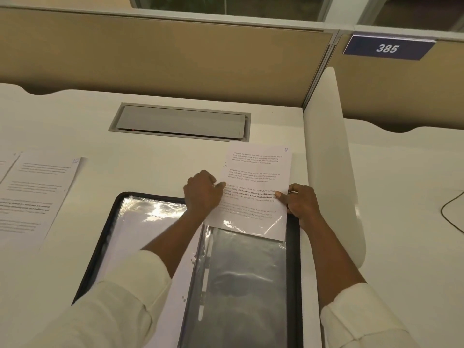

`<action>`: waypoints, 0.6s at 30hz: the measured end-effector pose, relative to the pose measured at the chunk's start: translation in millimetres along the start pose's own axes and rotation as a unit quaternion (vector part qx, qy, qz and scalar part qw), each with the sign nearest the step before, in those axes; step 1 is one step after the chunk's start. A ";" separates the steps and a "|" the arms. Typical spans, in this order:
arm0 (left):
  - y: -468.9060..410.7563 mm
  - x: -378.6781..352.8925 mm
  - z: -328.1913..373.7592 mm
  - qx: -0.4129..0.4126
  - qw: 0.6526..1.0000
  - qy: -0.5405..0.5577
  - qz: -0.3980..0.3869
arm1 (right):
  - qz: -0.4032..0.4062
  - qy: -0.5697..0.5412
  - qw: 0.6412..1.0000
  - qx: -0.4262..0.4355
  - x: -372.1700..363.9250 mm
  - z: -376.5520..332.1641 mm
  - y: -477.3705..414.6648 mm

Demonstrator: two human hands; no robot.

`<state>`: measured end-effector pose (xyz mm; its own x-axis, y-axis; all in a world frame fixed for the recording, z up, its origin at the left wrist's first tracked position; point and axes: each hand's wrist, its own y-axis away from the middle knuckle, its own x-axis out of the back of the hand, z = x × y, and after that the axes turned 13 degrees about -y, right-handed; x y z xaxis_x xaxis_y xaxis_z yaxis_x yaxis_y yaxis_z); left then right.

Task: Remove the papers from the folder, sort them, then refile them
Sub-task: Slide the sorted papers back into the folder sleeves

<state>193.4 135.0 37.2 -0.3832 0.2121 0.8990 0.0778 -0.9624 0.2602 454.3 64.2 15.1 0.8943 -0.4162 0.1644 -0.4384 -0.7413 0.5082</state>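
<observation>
My left grip (203,194) and right grip (300,202) pinch the sheet (256,172) at both sides; it lies near-to-far, near end inside the sleeve (248,272).

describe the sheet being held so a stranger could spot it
On the white desk lies an open black folder. At its top right, a printed sheet pokes from a clear sleeve. Unlike the loose sheets far left, it's marked 8.

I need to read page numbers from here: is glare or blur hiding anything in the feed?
Head view: glare washes the left plastic sleeve and streaks the lower part of the held sheet, whose handwritten 8 is legible; the loose papers at left are blurred toward the frame edge.
</observation>
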 end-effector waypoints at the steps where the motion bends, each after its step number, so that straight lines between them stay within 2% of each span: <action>1: -5.5 2.0 -0.4 0.012 1.000 0.017 -0.015 | -0.006 0.005 1.000 0.003 0.7 0.0 -0.2; 5: -26.1 6.4 6.9 0.047 0.993 0.071 -0.084 | -0.033 0.035 0.999 0.015 3.7 3.1 -0.9; 10: -37.3 8.1 6.1 0.069 0.988 0.082 -0.114 | -0.039 0.038 0.999 0.004 6.0 5.2 -3.4; 14: -38.8 11.8 -4.8 0.055 0.980 0.071 -0.177 | -0.010 0.027 1.000 0.012 1.2 3.8 -2.6; 18: -38.4 23.2 -11.7 0.006 0.975 0.018 -0.222 | 0.035 0.020 0.998 0.043 -5.4 6.6 0.3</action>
<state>170.8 174.8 43.9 -0.4138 0.6010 0.6838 -0.0919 -0.7749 0.6254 448.8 62.7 8.7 0.8635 -0.4481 0.2316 -0.5042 -0.7541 0.4209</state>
